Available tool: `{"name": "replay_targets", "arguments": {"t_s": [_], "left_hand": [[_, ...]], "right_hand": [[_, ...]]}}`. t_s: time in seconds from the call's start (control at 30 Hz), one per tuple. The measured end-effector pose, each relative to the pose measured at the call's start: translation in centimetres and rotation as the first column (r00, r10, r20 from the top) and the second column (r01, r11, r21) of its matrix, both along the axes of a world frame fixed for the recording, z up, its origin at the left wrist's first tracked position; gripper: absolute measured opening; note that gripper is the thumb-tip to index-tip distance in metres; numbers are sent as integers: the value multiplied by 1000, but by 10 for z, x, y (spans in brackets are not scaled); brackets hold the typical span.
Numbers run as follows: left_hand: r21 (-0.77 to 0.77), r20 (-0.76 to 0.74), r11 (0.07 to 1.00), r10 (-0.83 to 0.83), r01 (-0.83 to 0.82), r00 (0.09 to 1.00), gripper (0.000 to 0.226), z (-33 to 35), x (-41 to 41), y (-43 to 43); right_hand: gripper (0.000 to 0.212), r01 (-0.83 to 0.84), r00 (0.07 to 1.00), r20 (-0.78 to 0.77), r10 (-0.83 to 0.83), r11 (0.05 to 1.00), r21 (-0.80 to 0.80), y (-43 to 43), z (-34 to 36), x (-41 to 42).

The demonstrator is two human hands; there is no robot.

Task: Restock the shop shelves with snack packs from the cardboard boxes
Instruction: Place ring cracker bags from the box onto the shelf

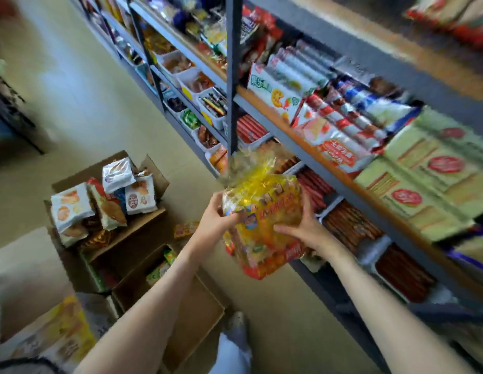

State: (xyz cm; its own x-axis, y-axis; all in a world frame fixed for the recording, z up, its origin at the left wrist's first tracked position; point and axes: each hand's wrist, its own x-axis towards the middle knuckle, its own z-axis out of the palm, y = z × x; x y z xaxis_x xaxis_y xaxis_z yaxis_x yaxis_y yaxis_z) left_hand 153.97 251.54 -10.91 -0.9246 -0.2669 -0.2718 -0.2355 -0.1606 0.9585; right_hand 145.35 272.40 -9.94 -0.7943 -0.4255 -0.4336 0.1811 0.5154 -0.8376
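Yellow snack pack [264, 211] sits mid-frame, held btwn both hands: left hand [217, 215] curled on its left edge, right hand [302, 230] curled round its right side. Long axis approx. upright, crimped top up — shelves [233, 76] lie right of it, right hand nearer.

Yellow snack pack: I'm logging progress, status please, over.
Two-handed grip: left hand, right hand on yellow snack pack. Pack mid-air, beside shelf rack. Nothing seen between.

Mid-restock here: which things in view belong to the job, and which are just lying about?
Job: yellow snack pack, gripped by left hand and right hand; cardboard box of white packs; shelves.
Lying about: loose packet on the floor; dark stand, far left.
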Motion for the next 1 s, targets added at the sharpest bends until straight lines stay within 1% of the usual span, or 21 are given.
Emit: {"name": "replay_targets", "arguments": {"t_s": [0.03, 0.1, 0.13, 0.2, 0.27, 0.3, 0.33, 0.37, 0.43, 0.5, 0.57, 0.63, 0.7, 0.8, 0.9, 1.0], "left_hand": [[37, -26, 999, -30, 31, 999, 70, 10, 0, 13], [81, -54, 995, -61, 65, 997, 71, 29, 0, 45], [73, -73, 994, -76, 81, 994, 71, 38, 1, 66], [10, -105, 996, -91, 93, 990, 63, 63, 8, 118], [-53, -184, 996, -81, 72, 980, 54, 92, 19, 177], [-96, -232, 992, -99, 78, 968, 53, 105, 26, 206], [-139, -276, 984, -149, 114, 950, 57, 116, 34, 233], [-175, -328, 970, -221, 171, 918, 62, 125, 41, 258], [-250, -411, 908, -415, 337, 812, 64, 138, 55, 300], [-303, -439, 826, -564, 475, 700, 65, 151, 65, 334], [-342, -456, 778, -628, 527, 630, 70, 167, 73, 369], [-355, -457, 754, -656, 553, 601, 77, 183, 80, 404], [-365, -448, 723, -689, 586, 570, 82, 196, 83, 441], [-419, -478, 679, -729, 603, 490, 82, 215, 91, 495], [-418, -509, 643, -751, 642, 420, 81, 230, 91, 544], [-383, -548, 636, -740, 669, 390, 76, 244, 81, 585]], "right_hand": [[120, 40, 999, -32, -40, 999, 1, 17, 9, 7], [125, 127, 981, -147, -130, 991, -28, 54, 30, 25], [127, 170, 965, -195, -174, 985, -36, 74, 40, 38], [130, 276, 924, -255, -285, 959, -69, 117, 58, 66], [126, 379, 860, -306, -409, 912, -155, 163, 78, 96], [123, 421, 819, -346, -458, 889, -180, 187, 88, 109], [120, 462, 774, -395, -494, 868, -181, 210, 100, 124], [117, 497, 735, -439, -517, 851, -171, 235, 110, 136], [114, 545, 648, -544, -534, 823, -159, 281, 134, 159], [114, 601, 568, -604, -559, 783, -159, 322, 159, 183], [109, 638, 517, -626, -584, 750, -173, 360, 178, 207], [105, 671, 474, -630, -615, 716, -193, 396, 192, 229], [102, 723, 418, -627, -657, 659, -209, 427, 202, 249], [102, 789, 317, -620, -718, 562, -248, 467, 217, 275], [102, 846, 239, -617, -750, 472, -247, 502, 233, 291], [103, 873, 183, -634, -751, 421, -247, 533, 250, 294]]}}
